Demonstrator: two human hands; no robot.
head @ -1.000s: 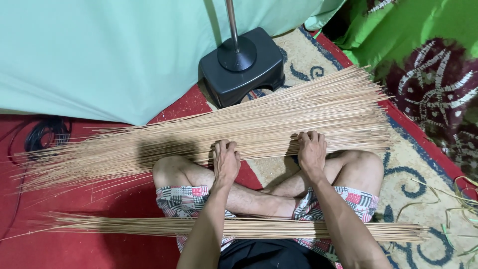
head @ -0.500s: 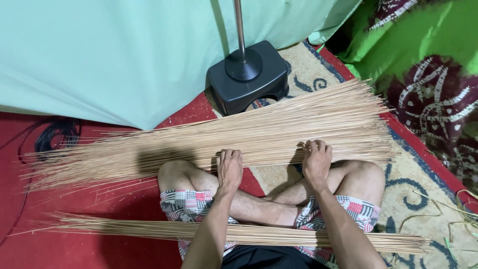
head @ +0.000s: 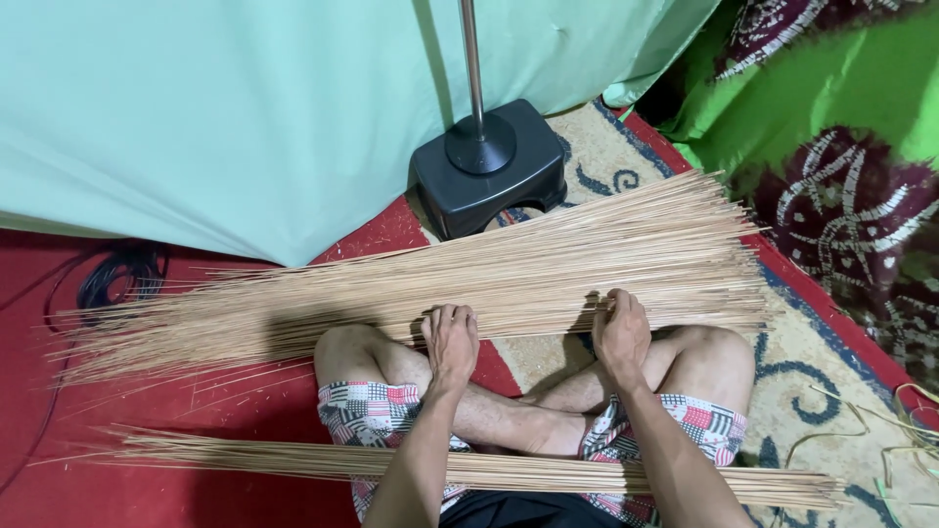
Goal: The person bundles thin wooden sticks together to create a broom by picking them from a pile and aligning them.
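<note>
A wide heap of long thin tan sticks point(head: 391, 288) lies across the floor in front of my crossed legs point(head: 528, 411). My left hand point(head: 450, 342) rests on the near edge of the heap, fingers curled over the sticks. My right hand point(head: 620, 330) presses on the same edge further right, fingers bent down into the sticks. Whether either hand grips any single stick is hidden. A second, narrower bundle of sticks point(head: 469, 467) lies across my lap, under both forearms.
A black plastic stool point(head: 489, 181) with a metal pole base point(head: 477, 137) stands beyond the heap. A pale green cloth point(head: 245, 117) hangs at the back. Red mat point(head: 127, 489) left, patterned carpet point(head: 812, 391) right, green patterned fabric point(head: 831, 127) far right.
The view has shifted slightly downward and both hands appear a little lower in frame. They stay on the near edge of the stick heap.
</note>
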